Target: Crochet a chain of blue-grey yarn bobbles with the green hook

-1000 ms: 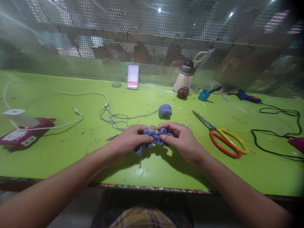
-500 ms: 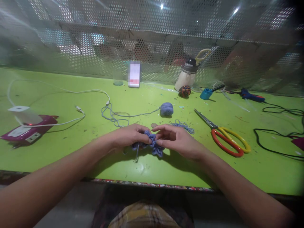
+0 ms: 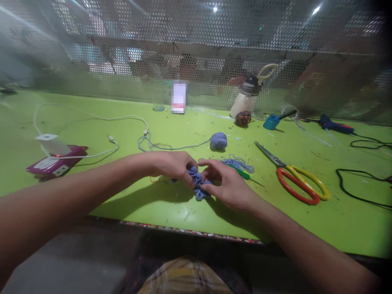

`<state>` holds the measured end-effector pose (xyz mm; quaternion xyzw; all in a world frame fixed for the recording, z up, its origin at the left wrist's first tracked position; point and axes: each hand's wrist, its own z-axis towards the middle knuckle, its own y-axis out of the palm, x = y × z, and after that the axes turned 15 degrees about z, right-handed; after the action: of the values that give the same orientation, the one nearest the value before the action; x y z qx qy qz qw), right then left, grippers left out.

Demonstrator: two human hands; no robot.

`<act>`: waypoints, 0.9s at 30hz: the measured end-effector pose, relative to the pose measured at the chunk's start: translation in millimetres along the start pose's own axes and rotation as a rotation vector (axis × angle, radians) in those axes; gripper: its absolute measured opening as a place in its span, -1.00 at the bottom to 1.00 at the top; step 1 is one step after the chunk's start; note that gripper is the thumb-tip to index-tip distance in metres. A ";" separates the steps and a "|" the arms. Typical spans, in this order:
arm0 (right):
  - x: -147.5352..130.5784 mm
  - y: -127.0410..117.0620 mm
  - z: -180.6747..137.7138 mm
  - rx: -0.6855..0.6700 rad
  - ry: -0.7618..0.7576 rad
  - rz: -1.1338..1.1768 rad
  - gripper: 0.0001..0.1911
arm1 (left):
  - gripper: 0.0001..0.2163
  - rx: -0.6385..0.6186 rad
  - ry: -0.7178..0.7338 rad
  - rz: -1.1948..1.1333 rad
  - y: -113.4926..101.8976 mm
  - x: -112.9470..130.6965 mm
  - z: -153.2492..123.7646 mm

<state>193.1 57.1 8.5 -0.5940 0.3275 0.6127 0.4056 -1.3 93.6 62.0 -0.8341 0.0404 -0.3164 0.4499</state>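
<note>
A small blue-purple crocheted piece (image 3: pixel 199 188) with ruffled edges is held just above the green table. My left hand (image 3: pixel 177 166) pinches its upper left part between thumb and fingers. On the other side, my right hand (image 3: pixel 226 181) grips the right edge, thumb below and forefinger arched above. Behind the right hand lies a green-handled crochet hook (image 3: pixel 241 172), its thin metal end pointing right. Loose blue-purple yarn (image 3: pixel 241 163) is bunched beside the hook. A ball of the same yarn (image 3: pixel 218 141) sits farther back, its strand running left. My fingers partly hide the crocheted piece.
Scissors (image 3: pixel 283 167) with red and yellow handles lie at right. Behind stand a phone (image 3: pixel 179 97), a bottle (image 3: pixel 243 100), a multicoloured yarn ball (image 3: pixel 243 118) and a blue holder (image 3: pixel 271 122). A glue gun (image 3: pixel 337 124) lies far right, a purple power strip (image 3: pixel 58 159) left.
The view has shifted slightly left. My left hand has turned over the crocheted piece, and the metal tool below it no longer shows. The green-handled hook has come into sight behind my right hand.
</note>
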 end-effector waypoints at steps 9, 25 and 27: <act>-7.7 1.1 -9.3 0.050 -0.660 -0.810 -0.59 | -0.85 0.611 0.176 0.773 26.3 0.0 -14.0; -5.3 -29.1 -73.0 0.173 -0.504 -0.618 -0.82 | -0.61 0.583 0.319 0.373 80.8 -16.5 -41.1; -6.5 -33.9 -62.1 0.213 -0.401 -0.588 -0.88 | -0.68 0.586 0.357 0.335 78.7 -16.6 -40.5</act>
<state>251.6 17.0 12.8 -0.4853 0.1186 0.5365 0.6801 -20.3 23.6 8.7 -0.5839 0.1617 -0.3771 0.7005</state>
